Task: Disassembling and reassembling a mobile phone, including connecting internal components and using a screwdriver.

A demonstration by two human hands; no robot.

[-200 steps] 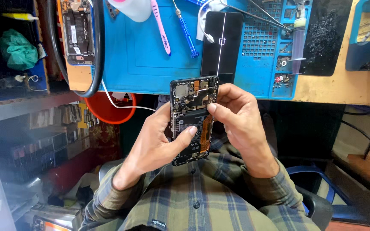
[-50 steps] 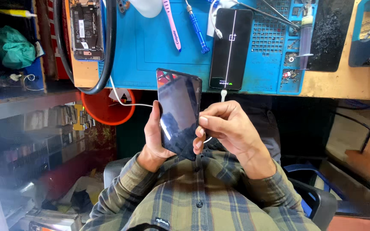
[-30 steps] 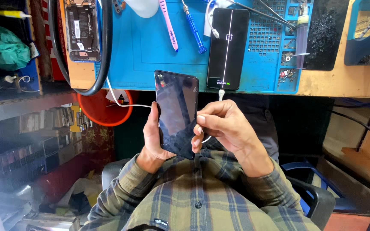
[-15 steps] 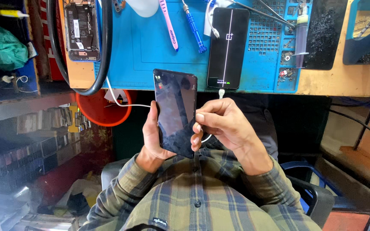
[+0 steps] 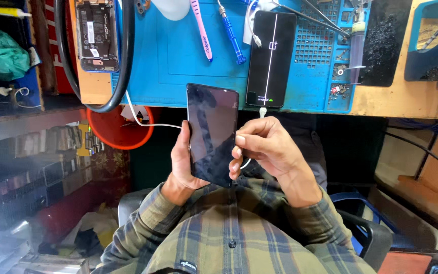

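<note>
Now screen-side up: dark phone (image 5: 212, 134) held over the lap, just below the tabletop (image 5: 406, 99) edge, glass blank and unlit. Flipped since several seconds ago, when its open back and bare circuit boards faced the camera; suggests the inside work has given way to a check from the front. Cradled in the left hand (image 5: 183, 165), fingers curled behind its left edge. Right hand (image 5: 264, 149) at its right edge, fingers pinching a white cable (image 5: 150, 123) near the lower side. Above, on a blue mat (image 5: 178, 56): second phone (image 5: 271, 58), lit, thin white line down its black screen. Left of that, opened phone (image 5: 96, 34) with a pale rectangular label on its battery. Pink toothbrush (image 5: 200, 28) and blue screwdriver (image 5: 230, 31) between them.
</note>
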